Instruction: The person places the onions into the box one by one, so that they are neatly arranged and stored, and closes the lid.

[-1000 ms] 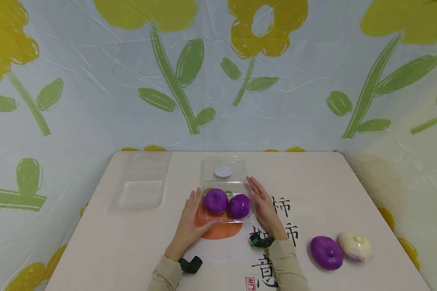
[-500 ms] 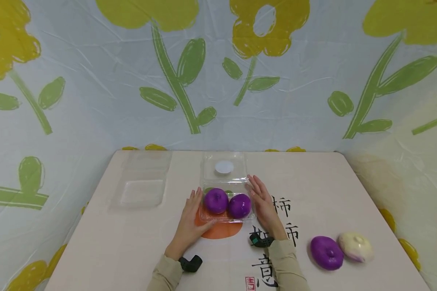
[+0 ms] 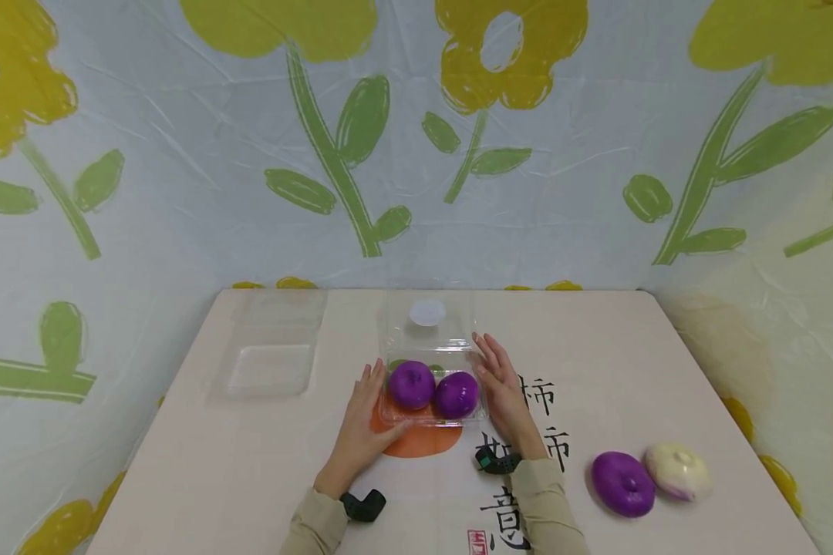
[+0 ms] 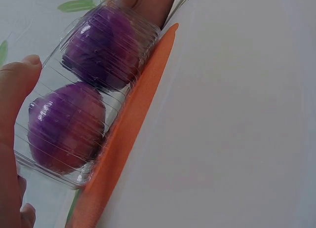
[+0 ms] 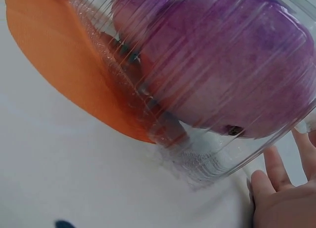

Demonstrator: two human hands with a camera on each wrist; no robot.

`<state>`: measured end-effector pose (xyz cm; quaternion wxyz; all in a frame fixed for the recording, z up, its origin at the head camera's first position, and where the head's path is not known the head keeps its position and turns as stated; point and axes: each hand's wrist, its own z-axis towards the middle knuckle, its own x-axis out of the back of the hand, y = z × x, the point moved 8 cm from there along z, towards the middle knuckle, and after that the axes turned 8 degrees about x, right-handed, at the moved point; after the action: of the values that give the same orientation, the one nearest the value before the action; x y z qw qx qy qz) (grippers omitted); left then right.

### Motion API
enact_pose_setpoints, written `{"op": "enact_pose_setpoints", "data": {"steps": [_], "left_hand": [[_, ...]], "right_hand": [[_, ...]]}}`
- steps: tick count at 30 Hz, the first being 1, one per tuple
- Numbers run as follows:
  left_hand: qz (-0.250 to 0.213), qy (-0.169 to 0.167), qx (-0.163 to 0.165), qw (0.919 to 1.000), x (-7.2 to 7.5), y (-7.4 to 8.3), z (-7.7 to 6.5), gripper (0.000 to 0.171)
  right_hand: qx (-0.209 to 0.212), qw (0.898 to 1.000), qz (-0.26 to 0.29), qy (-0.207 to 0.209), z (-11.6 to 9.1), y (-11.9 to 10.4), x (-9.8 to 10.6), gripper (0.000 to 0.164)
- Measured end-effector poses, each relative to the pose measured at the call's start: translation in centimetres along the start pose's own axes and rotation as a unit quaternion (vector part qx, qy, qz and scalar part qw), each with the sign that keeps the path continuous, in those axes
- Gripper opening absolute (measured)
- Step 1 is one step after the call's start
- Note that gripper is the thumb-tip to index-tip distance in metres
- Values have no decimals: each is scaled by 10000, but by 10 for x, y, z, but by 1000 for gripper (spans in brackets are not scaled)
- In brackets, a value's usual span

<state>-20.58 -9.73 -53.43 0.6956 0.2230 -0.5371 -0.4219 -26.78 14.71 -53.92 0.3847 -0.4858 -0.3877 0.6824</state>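
A clear plastic clamshell box [image 3: 433,423] stands with its lid [image 3: 451,320] tipped back; a white round label [image 3: 427,312] is on the lid. Inside sit two shiny purple onions [image 3: 412,385], side by side. My left hand [image 3: 355,435] lies along the box's left side, thumb toward the front edge. On the other side, my right hand [image 3: 505,395] has its fingers extended against the right wall. In the left wrist view the left thumb [image 4: 32,60] overlaps the rim. The right wrist view shows right fingertips [image 5: 276,169] right at the box's edge.
A second clear clamshell box [image 3: 271,368], lid back, is at the table's left. To the right lie another purple onion [image 3: 623,483] and a whitish one [image 3: 678,470] next to it. Under the box the tablecloth has an orange print [image 3: 423,443]; black characters [image 3: 541,395] run beside it.
The box lid's far edge has risen in the head view, its label shifting upward with it. Both hands and the onions stay nearly in place.
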Motion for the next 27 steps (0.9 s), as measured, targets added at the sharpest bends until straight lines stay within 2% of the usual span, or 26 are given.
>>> {"op": "enact_pose_setpoints", "data": {"steps": [12, 27], "left_hand": [[-22, 7, 26, 10000, 0, 1, -1, 99], [-76, -18, 48, 10000, 0, 2, -1, 100]], "right_hand": [[413, 9990, -154, 24, 1, -7, -1, 63], [438, 9970, -621, 114, -2, -9, 1, 58]]}}
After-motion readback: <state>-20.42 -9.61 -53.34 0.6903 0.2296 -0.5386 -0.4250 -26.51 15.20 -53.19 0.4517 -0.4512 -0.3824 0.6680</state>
